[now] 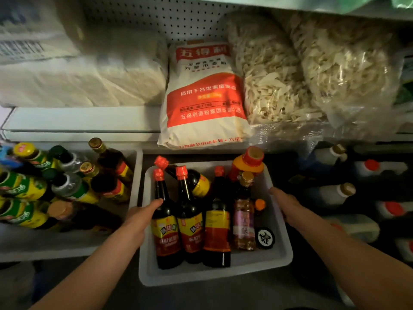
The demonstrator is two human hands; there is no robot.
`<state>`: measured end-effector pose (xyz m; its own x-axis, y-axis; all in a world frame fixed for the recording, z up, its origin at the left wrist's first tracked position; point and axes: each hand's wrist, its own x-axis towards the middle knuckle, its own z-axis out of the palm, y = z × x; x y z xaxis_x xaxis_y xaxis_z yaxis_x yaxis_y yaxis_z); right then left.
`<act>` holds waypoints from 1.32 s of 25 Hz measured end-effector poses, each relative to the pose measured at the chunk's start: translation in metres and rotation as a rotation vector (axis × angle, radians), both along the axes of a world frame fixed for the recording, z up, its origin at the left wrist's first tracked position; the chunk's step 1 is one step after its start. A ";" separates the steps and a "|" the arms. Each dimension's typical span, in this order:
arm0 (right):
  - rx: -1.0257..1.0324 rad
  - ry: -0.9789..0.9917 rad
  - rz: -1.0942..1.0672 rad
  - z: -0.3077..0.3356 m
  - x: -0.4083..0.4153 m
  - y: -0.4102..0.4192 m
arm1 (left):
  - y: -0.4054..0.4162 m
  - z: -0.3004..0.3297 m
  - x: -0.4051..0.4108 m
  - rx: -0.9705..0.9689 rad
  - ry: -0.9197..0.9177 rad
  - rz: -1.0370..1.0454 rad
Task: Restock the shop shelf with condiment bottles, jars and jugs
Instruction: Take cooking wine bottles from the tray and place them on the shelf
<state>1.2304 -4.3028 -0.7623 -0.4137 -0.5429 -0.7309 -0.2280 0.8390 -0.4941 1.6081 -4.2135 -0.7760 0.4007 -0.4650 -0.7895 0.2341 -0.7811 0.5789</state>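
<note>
While both hands grip the white bin (279,222) by its side rims, left hand (136,218) on the left wall with thumb against a dark sauce bottle (166,222), right hand (285,203) curled over the right wall, the bottles lie between them, necks pointing toward the shelf (85,121)
</note>
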 end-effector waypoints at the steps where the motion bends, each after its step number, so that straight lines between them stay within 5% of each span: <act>1: -0.020 0.066 0.015 0.007 0.005 0.002 | 0.000 -0.002 0.001 -0.004 0.014 0.000; 5: -0.418 0.396 0.125 0.049 0.046 0.003 | 0.015 0.030 -0.003 -0.100 -0.073 0.024; 10: -0.907 -0.016 0.456 0.105 0.156 0.014 | 0.079 0.037 0.027 -0.199 -0.178 0.100; 12: -0.839 -0.126 0.681 0.093 0.202 0.005 | 0.110 0.032 0.056 -0.274 -0.304 0.112; 16: -0.379 -0.380 1.114 0.062 0.289 0.009 | 0.114 0.041 0.115 -0.444 -0.423 0.172; 22: -0.161 -0.671 0.933 0.021 0.329 0.047 | 0.086 0.045 0.151 -0.490 -0.312 -0.208; 28: -0.163 -0.676 0.937 0.001 0.323 0.059 | 0.073 0.038 0.140 -0.351 -0.416 -0.220; 33: -0.187 -0.719 0.989 0.000 0.327 0.061 | 0.080 0.033 0.140 -0.374 -0.297 -0.224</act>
